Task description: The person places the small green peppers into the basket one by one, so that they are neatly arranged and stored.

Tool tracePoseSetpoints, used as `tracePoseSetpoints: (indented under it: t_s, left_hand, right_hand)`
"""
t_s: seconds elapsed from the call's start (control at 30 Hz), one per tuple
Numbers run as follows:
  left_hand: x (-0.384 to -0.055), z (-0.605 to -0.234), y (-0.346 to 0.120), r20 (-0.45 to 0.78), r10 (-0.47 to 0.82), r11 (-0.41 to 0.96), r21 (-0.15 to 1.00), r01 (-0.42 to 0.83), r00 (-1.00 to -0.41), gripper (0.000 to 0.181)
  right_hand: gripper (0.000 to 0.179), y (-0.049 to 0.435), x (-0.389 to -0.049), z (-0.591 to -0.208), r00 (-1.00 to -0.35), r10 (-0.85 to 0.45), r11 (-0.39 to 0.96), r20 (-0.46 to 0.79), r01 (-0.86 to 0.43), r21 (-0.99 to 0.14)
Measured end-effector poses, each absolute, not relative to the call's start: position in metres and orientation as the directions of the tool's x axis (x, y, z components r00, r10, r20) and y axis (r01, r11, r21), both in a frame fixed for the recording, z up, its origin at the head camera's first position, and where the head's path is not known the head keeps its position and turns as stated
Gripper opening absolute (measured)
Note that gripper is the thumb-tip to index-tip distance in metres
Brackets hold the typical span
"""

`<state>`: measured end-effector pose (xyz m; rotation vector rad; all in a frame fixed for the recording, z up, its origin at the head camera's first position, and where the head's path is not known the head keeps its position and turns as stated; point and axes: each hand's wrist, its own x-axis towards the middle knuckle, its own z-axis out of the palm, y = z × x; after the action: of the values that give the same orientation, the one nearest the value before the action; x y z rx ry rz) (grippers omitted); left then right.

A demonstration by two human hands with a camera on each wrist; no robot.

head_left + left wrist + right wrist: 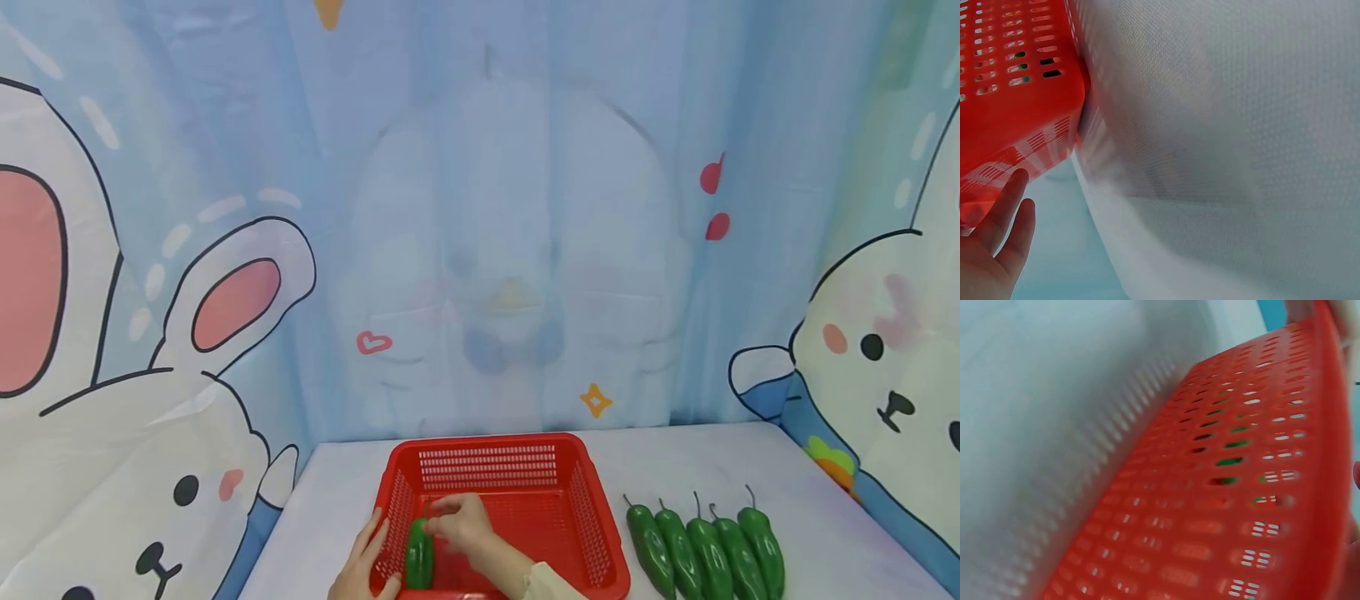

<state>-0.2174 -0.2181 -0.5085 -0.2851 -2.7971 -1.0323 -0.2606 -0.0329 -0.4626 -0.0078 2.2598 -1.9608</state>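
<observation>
A red slotted plastic basket [517, 504] stands on the table in the head view. One green chili pepper [419, 557] lies inside, along its left wall, stem pointing away. My left hand [360, 571] rests at the basket's near left corner, fingers extended along the outside. The left wrist view shows two straight fingers [1015, 240] beside the red wall. Inside the basket, my right hand [463, 525] is at the pepper's stem end, finger and thumb apart. Whether they touch the stem is unclear. Green shows through the slots of the basket wall [1197, 506] in the right wrist view.
Several green chili peppers [708, 554] lie side by side on the white table [600, 454], right of the basket. A light blue curtain [510, 208] with cartoon rabbits hangs behind the table.
</observation>
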Motion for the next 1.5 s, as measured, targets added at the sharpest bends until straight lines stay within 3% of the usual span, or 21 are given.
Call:
tracePoseSetpoints:
  t_s: [0.2, 0.43, 0.7, 1.17, 1.5]
  left_hand:
    - [-0.215, -0.511, -0.220, 0.207, 0.098, 0.746, 0.633, 0.210, -0.973, 0.071]
    - [-0.217, -0.515, -0.221, 0.296, 0.098, 0.784, 0.565, 0.256, -0.950, 0.068]
    - [-0.219, -0.511, -0.215, 0.265, 0.110, 0.781, 0.574, 0.248, -0.958, 0.069]
    - [-0.216, -0.508, -0.214, 0.199, 0.106, 0.742, 0.636, 0.211, -0.974, 0.071]
    - [-0.214, -0.507, -0.215, 0.206, 0.083, 0.753, 0.628, 0.197, -0.975, 0.071]
  right_hand:
    - [0.024, -0.027, -0.255, -0.452, -0.983, -0.156, 0.050, -0.096, 0.089, -0.995]
    - [0.031, -0.011, -0.249, -0.442, -0.965, -0.249, -0.025, -0.086, 0.096, -0.995]
    - [0.041, 0.017, -0.242, -0.433, -0.946, -0.321, -0.075, -0.048, 0.075, -0.994]
    - [0.045, 0.069, -0.226, -0.428, -0.945, -0.328, -0.096, -0.015, 0.049, -0.994]
    - [0.051, 0.114, -0.228, -0.422, -0.970, -0.243, -0.091, -0.031, 0.054, -0.994]
